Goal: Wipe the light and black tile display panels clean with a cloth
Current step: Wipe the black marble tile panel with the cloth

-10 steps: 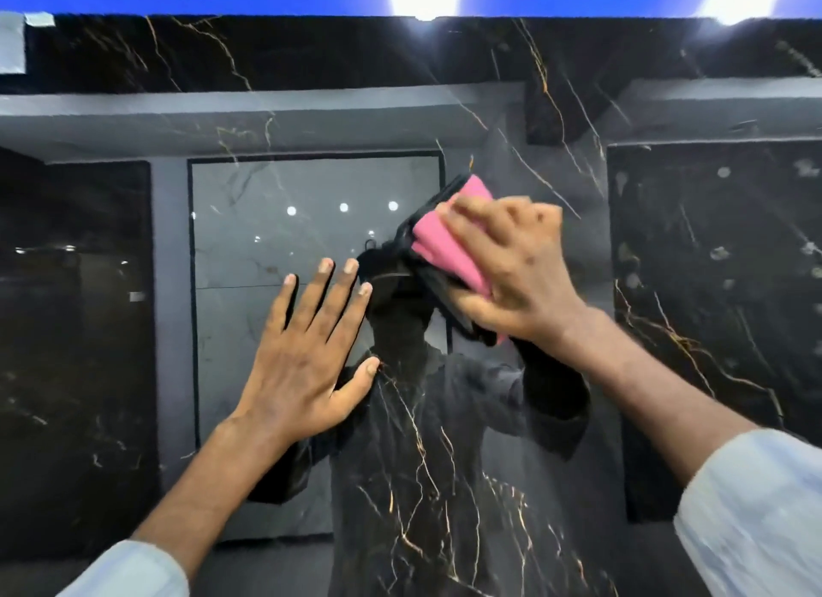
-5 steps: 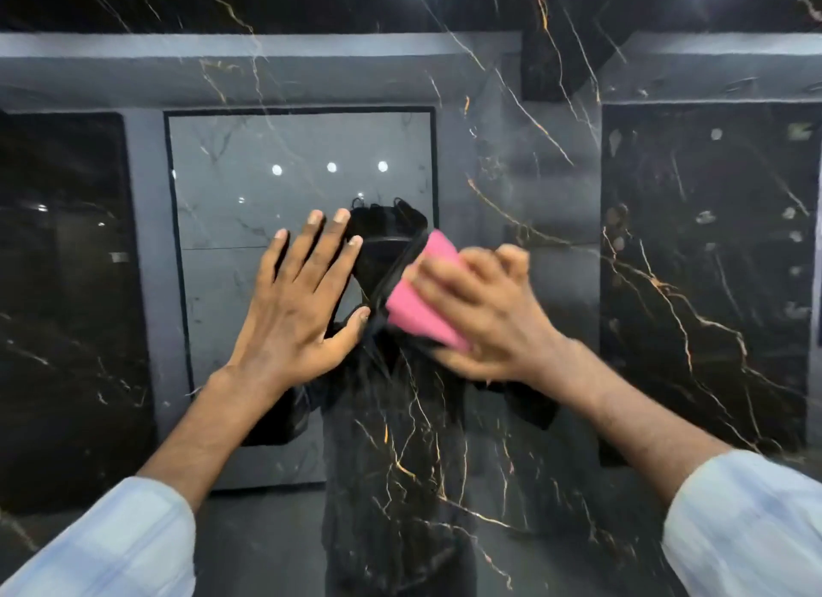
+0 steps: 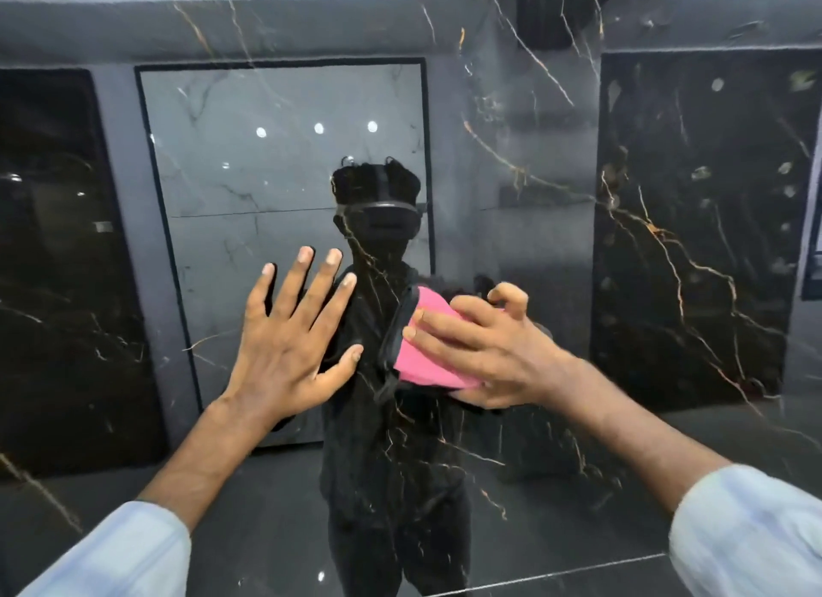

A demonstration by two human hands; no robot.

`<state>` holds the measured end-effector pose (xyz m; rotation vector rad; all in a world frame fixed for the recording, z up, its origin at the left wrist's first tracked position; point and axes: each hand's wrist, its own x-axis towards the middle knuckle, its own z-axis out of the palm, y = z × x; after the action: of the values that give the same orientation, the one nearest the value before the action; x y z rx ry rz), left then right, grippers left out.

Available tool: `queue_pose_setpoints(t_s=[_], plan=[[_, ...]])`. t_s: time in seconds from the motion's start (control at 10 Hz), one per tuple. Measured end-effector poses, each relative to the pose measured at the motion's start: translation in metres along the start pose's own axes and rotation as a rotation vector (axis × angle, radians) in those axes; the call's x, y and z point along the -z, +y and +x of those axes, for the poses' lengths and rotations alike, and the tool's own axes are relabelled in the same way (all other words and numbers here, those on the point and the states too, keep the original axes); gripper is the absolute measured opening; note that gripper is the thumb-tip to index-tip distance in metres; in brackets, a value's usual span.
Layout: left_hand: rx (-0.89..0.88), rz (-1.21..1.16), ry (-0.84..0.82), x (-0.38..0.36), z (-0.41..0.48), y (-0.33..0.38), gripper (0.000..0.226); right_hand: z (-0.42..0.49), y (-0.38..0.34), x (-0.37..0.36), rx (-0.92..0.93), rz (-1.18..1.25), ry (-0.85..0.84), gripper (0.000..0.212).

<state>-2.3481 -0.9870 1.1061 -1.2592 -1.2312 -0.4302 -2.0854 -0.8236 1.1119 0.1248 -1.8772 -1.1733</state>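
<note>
A glossy black tile panel with gold veins fills the head view right in front of me. My left hand lies flat on it with the fingers spread. Just to its right, my right hand holds a folded pink cloth against the panel, with the fingers laid over the cloth and the thumb under its lower edge. Part of the cloth is hidden under the hand.
The panel mirrors the room behind me: a light grey marble panel in a dark frame, dark panels at both sides and a person's dark figure in the middle. A seam crosses the panel low at the right.
My right hand has wiped the pink cloth down and slightly left across the black panel. My left hand has stayed flat on the panel, and the view has tilted down.
</note>
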Motion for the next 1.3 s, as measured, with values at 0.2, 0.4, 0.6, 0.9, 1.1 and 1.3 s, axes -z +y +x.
queue_pose_setpoints(t_s=[0.2, 0.4, 0.6, 0.9, 1.1, 1.3], plan=[[0.003, 0.013, 0.018, 0.001, 0.002, 0.001, 0.077, 0.02, 0.059, 0.018, -0.585, -0.089, 0.139, 0.069], [0.11, -0.045, 0.02, 0.014, -0.028, 0.025, 0.073, -0.028, -0.05, -0.008, -0.123, 0.013, 0.005, 0.065], [0.066, -0.049, -0.064, 0.001, -0.065, 0.042, 0.078, -0.021, 0.025, 0.01, -0.457, -0.044, 0.075, 0.065], [0.065, -0.061, -0.019, -0.008, -0.068, 0.042, 0.08, -0.064, -0.089, -0.01, -0.102, 0.1, -0.041, 0.063], [0.057, -0.061, -0.003, -0.009, -0.068, 0.041, 0.078, -0.049, -0.009, 0.009, -0.581, 0.01, 0.075, 0.065], [0.068, -0.072, -0.013, -0.009, -0.07, 0.041, 0.077, -0.086, -0.122, -0.013, -0.374, 0.1, -0.025, 0.065]])
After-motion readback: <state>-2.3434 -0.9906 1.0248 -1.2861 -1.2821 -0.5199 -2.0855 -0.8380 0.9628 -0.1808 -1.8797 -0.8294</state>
